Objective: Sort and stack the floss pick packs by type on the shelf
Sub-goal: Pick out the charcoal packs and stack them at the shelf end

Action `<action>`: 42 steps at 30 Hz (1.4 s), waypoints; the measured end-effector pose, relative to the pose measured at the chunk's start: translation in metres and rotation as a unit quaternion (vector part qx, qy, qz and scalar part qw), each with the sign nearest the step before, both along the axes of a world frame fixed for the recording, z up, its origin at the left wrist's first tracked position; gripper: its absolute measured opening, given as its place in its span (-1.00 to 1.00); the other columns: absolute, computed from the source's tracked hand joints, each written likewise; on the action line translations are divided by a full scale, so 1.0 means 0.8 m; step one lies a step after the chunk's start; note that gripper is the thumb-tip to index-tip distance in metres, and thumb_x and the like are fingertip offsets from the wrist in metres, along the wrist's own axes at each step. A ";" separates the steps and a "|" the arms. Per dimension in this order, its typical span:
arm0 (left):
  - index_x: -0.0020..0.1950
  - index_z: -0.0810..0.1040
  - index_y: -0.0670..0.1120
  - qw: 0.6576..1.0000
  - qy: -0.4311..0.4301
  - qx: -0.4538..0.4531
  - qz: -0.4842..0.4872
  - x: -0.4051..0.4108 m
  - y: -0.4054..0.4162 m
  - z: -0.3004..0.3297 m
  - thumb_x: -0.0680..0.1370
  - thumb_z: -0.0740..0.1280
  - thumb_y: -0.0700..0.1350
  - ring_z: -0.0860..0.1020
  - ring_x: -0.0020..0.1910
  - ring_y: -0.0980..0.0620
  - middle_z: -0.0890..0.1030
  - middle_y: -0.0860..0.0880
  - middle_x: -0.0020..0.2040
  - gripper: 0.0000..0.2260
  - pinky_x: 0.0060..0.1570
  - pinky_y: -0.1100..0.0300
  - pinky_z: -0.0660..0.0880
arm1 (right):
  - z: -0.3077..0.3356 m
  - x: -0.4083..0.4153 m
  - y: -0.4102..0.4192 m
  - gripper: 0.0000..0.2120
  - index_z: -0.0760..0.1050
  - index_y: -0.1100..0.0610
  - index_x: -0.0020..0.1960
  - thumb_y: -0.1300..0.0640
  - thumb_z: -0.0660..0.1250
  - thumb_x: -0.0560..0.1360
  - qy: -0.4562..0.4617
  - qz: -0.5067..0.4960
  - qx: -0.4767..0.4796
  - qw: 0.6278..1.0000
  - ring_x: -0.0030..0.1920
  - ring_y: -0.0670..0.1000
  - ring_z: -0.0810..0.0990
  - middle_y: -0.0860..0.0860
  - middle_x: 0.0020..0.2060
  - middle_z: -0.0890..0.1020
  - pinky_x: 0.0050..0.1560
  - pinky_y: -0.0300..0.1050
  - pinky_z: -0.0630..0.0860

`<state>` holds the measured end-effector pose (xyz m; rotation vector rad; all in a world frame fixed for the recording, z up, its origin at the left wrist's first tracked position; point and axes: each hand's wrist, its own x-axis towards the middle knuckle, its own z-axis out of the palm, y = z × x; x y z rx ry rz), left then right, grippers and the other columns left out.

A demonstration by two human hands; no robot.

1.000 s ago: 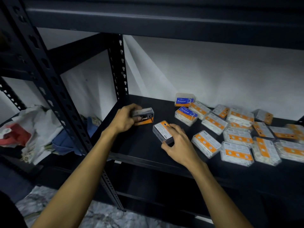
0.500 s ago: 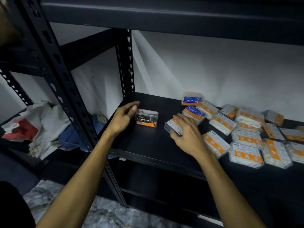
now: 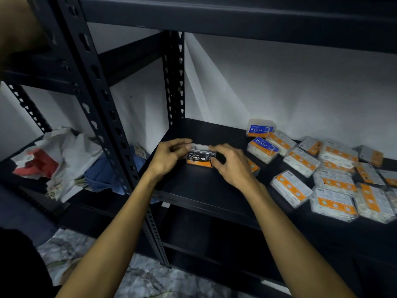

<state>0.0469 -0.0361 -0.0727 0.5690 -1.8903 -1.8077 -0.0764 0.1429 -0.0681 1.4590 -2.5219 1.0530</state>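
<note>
The Charcoal pack (image 3: 198, 159) stands on its long edge near the left end of the shelf (image 3: 199, 190), label facing the camera, its long axis running left to right. A second pack seems to sit on or just behind it (only a pale top edge shows, so I cannot tell which). The left hand (image 3: 169, 157) touches the pack's left end with curled fingers, and the right hand (image 3: 231, 163) is curled round its right end, so the two hands bracket it along its length. Both are about equally near; the pack lies straight between them.

Just right of the right hand, an orange pack (image 3: 253, 166) peeks out, mostly hidden. Farther right, two blue Round packs (image 3: 262, 147) lie toward the wall, and a loose scatter of orange-labelled packs (image 3: 335, 190) covers the right end of the shelf, unsorted. Judging from this, the charcoal stack is only begun, and squaring it up calls for a light, even squeeze from both ends.
</note>
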 end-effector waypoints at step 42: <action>0.33 0.53 0.21 0.811 -0.210 -0.505 -0.209 -0.124 0.092 0.084 0.52 0.42 -0.01 0.50 0.33 -0.02 0.59 0.09 0.31 -0.62 0.38 -0.08 0.38 | 0.003 -0.072 0.092 -0.58 0.43 0.10 0.41 -0.08 0.17 0.65 -0.192 -0.051 0.003 0.980 0.30 0.01 0.50 0.06 0.26 0.56 0.35 0.09 0.43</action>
